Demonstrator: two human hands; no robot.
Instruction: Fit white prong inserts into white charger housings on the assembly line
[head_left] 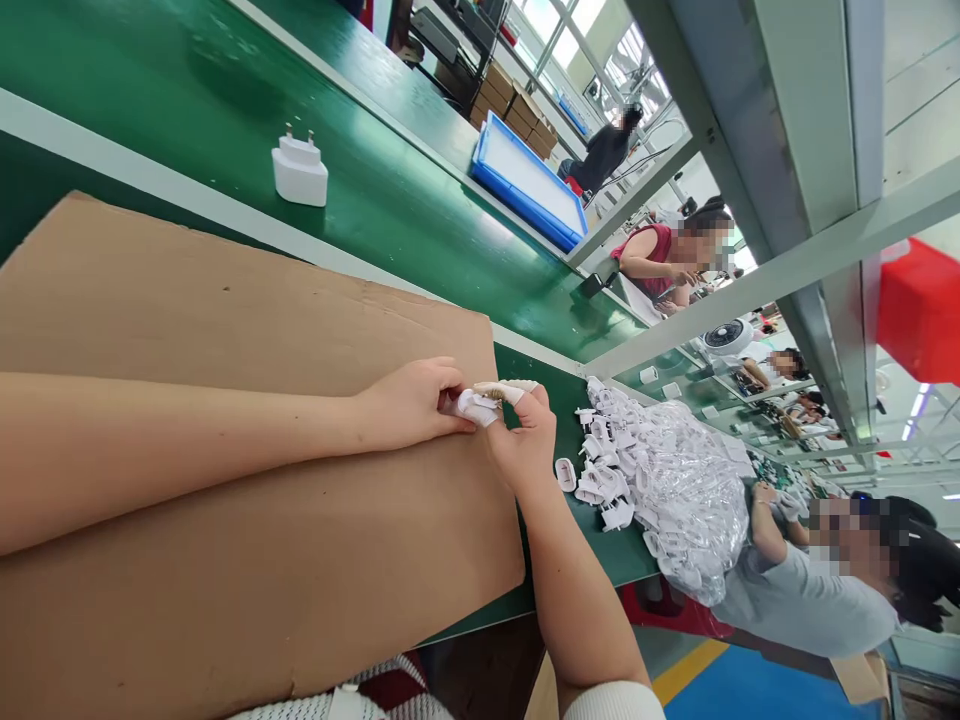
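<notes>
My left hand (416, 402) reaches in from the left over a brown cardboard sheet (225, 530). Its thumb and fingers are closed on one end of a small white charger part (477, 406). From the other side my right hand (527, 435) grips the same part between thumb and fingers, with white coverings on some fingertips. The fingers hide much of the part. Just right of my right hand lies a loose white charger housing (565, 475). Beyond it is a heap of white charger housings (604, 465), partly in a clear plastic bag (697, 480).
A white plug charger (300, 172) stands on the green bench (390, 200), past a pale rail. Farther off is a blue-rimmed tray (525, 180). A metal frame (750, 270) crosses at upper right. A co-worker in grey (810, 600) sits beyond the bag; others work farther back.
</notes>
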